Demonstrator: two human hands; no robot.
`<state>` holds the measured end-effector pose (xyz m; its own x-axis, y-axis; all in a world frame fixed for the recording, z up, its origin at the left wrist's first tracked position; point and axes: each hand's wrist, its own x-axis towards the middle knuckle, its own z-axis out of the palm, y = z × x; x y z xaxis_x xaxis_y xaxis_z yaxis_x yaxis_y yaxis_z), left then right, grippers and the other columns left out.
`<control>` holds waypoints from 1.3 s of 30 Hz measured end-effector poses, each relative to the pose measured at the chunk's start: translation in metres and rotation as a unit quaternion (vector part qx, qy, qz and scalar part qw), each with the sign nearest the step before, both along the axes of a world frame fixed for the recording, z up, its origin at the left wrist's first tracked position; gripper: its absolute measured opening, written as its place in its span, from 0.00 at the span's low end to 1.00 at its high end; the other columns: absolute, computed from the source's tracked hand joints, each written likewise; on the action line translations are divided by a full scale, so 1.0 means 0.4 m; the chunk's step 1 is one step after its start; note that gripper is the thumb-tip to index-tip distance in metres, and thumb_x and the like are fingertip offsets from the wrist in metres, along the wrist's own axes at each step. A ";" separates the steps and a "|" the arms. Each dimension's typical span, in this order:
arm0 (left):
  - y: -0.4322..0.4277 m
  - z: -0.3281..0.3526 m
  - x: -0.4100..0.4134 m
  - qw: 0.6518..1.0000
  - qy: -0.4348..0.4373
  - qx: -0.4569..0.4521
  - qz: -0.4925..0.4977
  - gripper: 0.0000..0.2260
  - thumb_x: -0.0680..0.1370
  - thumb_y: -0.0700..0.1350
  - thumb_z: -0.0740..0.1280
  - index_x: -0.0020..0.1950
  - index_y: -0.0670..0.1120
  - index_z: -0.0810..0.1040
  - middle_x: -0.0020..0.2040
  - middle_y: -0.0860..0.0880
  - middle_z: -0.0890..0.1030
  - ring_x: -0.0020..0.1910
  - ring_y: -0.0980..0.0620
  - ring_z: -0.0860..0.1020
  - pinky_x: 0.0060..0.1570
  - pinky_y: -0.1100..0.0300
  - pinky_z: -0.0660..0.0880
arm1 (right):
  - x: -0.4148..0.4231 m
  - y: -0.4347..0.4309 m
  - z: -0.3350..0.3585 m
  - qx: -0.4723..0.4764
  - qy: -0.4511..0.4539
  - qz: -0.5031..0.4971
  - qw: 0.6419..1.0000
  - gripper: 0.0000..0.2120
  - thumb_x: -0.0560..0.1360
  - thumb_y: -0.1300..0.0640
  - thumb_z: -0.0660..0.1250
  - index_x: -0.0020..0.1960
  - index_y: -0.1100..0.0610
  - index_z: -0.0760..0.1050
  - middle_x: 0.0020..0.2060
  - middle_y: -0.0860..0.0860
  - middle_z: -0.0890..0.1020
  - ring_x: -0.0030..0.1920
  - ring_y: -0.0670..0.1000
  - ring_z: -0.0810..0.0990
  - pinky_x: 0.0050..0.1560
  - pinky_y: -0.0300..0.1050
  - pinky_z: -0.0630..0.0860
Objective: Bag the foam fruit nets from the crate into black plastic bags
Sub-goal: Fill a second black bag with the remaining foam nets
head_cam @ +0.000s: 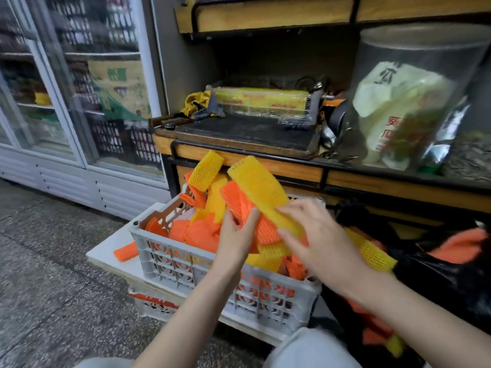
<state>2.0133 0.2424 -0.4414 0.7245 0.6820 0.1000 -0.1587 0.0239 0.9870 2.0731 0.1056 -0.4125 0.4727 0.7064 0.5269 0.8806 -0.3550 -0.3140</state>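
Foam nets [202, 232], orange and yellow, heap the grey crate [186, 264] directly under both hands. The left hand [239, 232] curls round a bunch of orange nets [239, 203] above the heap. The right hand [318, 235] grips a long yellow net [259, 185] that slants up and away from it. Just right of the right hand, a black bag [438, 274] holds orange and yellow nets. Beyond the hands stands the counter [239, 134]. Left of the left hand, a stray orange net [125, 252] lies on a white board [111, 251] beside the crate.
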 end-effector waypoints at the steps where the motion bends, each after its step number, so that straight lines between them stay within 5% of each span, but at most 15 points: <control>1: -0.026 0.012 0.003 1.000 0.001 -0.006 -0.013 0.15 0.77 0.50 0.65 0.62 0.48 0.71 0.55 0.49 0.81 0.51 0.51 0.80 0.45 0.59 0.78 | -0.006 -0.021 -0.007 -0.031 -0.010 -0.005 0.999 0.26 0.76 0.43 0.62 0.70 0.51 0.66 0.62 0.43 0.69 0.64 0.41 0.62 0.66 0.34 0.59; 4: -0.098 0.039 0.017 0.996 -0.001 -0.060 -0.066 0.15 0.77 0.52 0.65 0.61 0.49 0.71 0.54 0.49 0.81 0.50 0.52 0.81 0.46 0.57 0.79 | -0.017 -0.089 -0.022 -0.053 -0.074 -0.068 0.994 0.40 0.67 0.30 0.57 0.70 0.55 0.63 0.63 0.48 0.73 0.62 0.45 0.64 0.61 0.39 0.67; 7: -0.177 0.065 0.034 0.989 -0.001 -0.082 -0.120 0.14 0.79 0.53 0.60 0.61 0.47 0.71 0.45 0.51 0.80 0.38 0.58 0.80 0.36 0.63 0.76 | -0.007 -0.162 -0.032 -0.030 -0.078 -0.126 0.988 0.45 0.61 0.32 0.66 0.69 0.57 0.62 0.60 0.51 0.74 0.60 0.50 0.67 0.57 0.47 0.73; 13: -0.357 0.103 0.074 0.972 -0.005 -0.036 -0.233 0.17 0.82 0.51 0.55 0.63 0.41 0.70 0.49 0.46 0.78 0.46 0.50 0.77 0.50 0.54 0.76 | 0.031 -0.320 -0.017 0.061 -0.060 -0.231 0.969 0.39 0.59 0.53 0.79 0.65 0.59 0.65 0.56 0.55 0.75 0.54 0.58 0.73 0.53 0.50 0.72; 18: -0.428 0.101 0.126 0.950 0.008 0.029 -0.312 0.25 0.75 0.56 0.61 0.68 0.44 0.68 0.58 0.49 0.77 0.52 0.52 0.77 0.51 0.57 0.76 | 0.058 -0.426 0.000 0.124 -0.005 -0.285 0.951 0.32 0.65 0.50 0.76 0.64 0.57 0.68 0.55 0.53 0.77 0.56 0.57 0.74 0.47 0.46 0.69; 24: -0.330 0.040 0.178 0.908 -0.015 0.402 -0.115 0.18 0.75 0.40 0.68 0.65 0.43 0.71 0.59 0.47 0.73 0.60 0.54 0.71 0.63 0.62 0.66 | 0.081 -0.490 -0.017 0.110 0.073 -0.292 0.947 0.30 0.70 0.46 0.70 0.68 0.51 0.64 0.58 0.47 0.69 0.57 0.53 0.73 0.48 0.41 0.63; 27: -0.251 0.012 0.215 0.899 0.050 0.433 -0.045 0.22 0.75 0.41 0.69 0.68 0.42 0.68 0.62 0.44 0.70 0.65 0.50 0.67 0.66 0.64 0.60 | 0.079 -0.483 -0.048 0.063 0.107 -0.258 0.958 0.30 0.70 0.44 0.69 0.69 0.48 0.63 0.55 0.41 0.67 0.56 0.50 0.74 0.51 0.43 0.69; 31: -0.198 -0.019 0.261 0.895 0.179 0.409 -0.028 0.28 0.73 0.47 0.71 0.69 0.41 0.66 0.65 0.40 0.68 0.67 0.42 0.66 0.67 0.51 0.63 | 0.086 -0.449 -0.097 -0.039 0.151 -0.225 0.962 0.31 0.72 0.40 0.66 0.70 0.45 0.58 0.63 0.42 0.69 0.59 0.46 0.73 0.53 0.40 0.72; 33: -0.183 -0.025 0.275 0.894 0.206 0.397 -0.032 0.24 0.74 0.48 0.70 0.66 0.40 0.69 0.62 0.41 0.72 0.63 0.43 0.70 0.61 0.51 0.68 | 0.102 -0.433 -0.118 -0.082 0.160 -0.217 0.959 0.31 0.73 0.39 0.65 0.71 0.46 0.58 0.64 0.42 0.69 0.61 0.45 0.72 0.53 0.38 0.71; 36: -0.177 -0.011 0.276 0.919 0.182 0.340 -0.085 0.06 0.77 0.44 0.67 0.45 0.42 0.77 0.41 0.47 0.79 0.40 0.51 0.78 0.39 0.58 0.71 | 0.142 -0.408 -0.141 -0.139 0.161 -0.226 0.951 0.31 0.73 0.40 0.65 0.71 0.47 0.59 0.64 0.44 0.70 0.61 0.47 0.73 0.52 0.39 0.71; 39: -0.188 0.020 0.267 0.952 0.137 0.234 -0.139 0.12 0.78 0.43 0.66 0.34 0.44 0.74 0.29 0.49 0.76 0.27 0.56 0.77 0.34 0.60 0.73 | 0.209 -0.391 -0.143 -0.160 0.144 -0.277 0.936 0.31 0.72 0.42 0.67 0.70 0.50 0.62 0.61 0.49 0.73 0.60 0.52 0.75 0.52 0.45 0.73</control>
